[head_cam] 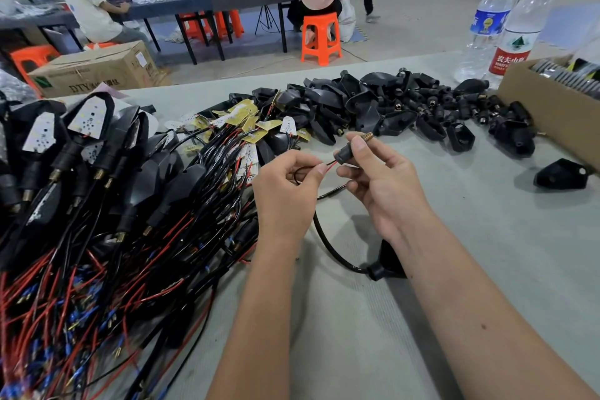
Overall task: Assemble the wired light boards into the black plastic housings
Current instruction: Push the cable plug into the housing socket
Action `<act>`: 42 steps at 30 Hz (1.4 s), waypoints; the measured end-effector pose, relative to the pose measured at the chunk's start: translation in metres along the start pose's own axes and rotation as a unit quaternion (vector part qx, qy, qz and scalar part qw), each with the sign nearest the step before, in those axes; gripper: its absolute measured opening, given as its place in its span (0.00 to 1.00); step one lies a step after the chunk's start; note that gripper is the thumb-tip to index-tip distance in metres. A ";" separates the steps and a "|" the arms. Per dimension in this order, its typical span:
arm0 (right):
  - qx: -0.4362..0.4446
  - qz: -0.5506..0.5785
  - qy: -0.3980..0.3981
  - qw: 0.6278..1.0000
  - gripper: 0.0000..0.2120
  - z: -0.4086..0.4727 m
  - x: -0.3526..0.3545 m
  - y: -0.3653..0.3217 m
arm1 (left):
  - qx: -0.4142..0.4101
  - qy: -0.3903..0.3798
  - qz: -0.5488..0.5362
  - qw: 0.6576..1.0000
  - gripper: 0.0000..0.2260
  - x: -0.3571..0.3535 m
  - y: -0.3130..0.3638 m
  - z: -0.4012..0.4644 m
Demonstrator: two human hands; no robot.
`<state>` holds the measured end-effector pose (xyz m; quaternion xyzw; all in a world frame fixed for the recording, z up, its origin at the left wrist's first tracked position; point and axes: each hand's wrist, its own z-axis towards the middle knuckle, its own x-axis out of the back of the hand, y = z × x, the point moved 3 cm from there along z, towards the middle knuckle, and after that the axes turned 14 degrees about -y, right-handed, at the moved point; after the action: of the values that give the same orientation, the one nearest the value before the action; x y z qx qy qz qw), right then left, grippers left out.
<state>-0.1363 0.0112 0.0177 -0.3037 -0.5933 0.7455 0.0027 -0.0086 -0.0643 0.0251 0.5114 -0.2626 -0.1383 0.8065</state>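
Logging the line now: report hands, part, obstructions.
Left hand pinches red and black wires. Right hand grips black stem, threaded brass end up. Nothing between the hands.

This is a small assembly workshop: long dark work tables point(194, 5), orange plastic stools point(320, 39), brown cardboard cartons point(94, 70) and heaps of loose black plastic housings point(389, 104) on a grey bench point(487, 237).

two water bottles point(506, 26), orange stool point(320, 39), cardboard box point(94, 70)

Housing point(391, 261) half hidden under right forearm; cardboard box point(552, 110) cut by right edge.
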 end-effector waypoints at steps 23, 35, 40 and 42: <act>-0.002 0.001 0.004 1.000 0.06 0.001 0.002 0.000 | 0.011 0.021 0.011 1.000 0.03 0.000 0.001 0.001; 0.015 0.018 0.008 1.000 0.06 0.002 0.004 -0.001 | 0.010 -0.011 0.055 0.998 0.07 -0.005 -0.001 0.001; 0.016 0.023 0.014 0.999 0.06 0.002 0.002 -0.002 | -0.023 -0.006 0.076 0.997 0.10 -0.008 0.000 -0.001; 0.011 0.035 0.012 0.999 0.06 0.002 0.002 -0.002 | -0.032 -0.010 0.075 0.997 0.09 -0.007 0.000 0.000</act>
<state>-0.1391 0.0106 0.0191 -0.3333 -0.5739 0.7479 -0.0126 -0.0143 -0.0615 0.0232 0.4631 -0.3036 -0.0911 0.8277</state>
